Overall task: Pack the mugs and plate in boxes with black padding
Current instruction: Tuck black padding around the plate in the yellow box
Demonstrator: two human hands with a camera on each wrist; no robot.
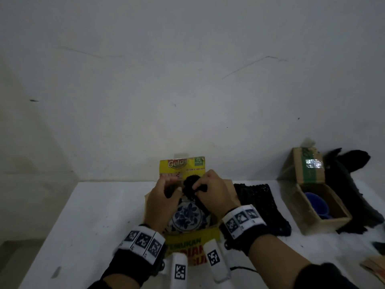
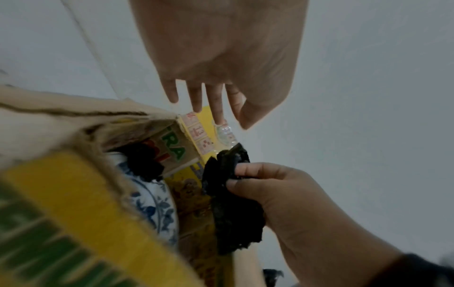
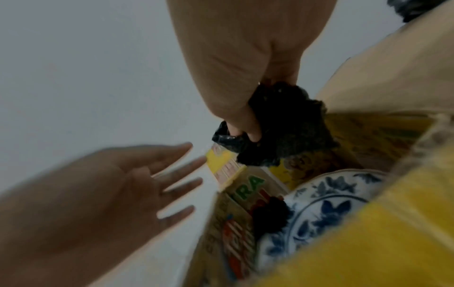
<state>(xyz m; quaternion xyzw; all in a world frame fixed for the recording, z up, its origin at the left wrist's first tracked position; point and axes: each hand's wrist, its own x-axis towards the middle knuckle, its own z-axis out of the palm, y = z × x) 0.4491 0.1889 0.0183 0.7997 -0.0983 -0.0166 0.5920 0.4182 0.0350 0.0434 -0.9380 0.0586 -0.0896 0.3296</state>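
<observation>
One blue-and-white floral ceramic plate (image 1: 186,216) lies inside the yellow "Gelas" cardboard box (image 1: 181,165) while my right hand (image 1: 212,189) pinches crumpled black padding (image 1: 190,184) above it, left hand (image 1: 161,197) spread open.

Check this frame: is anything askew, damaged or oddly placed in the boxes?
Mildly. The blue-and-white plate leans tilted inside the yellow box rather than lying flat, with one black padding wad against its rim. That box's cardboard edge looks torn. The blue mug lies on its side in the brown box. Nothing is spilled.
</observation>
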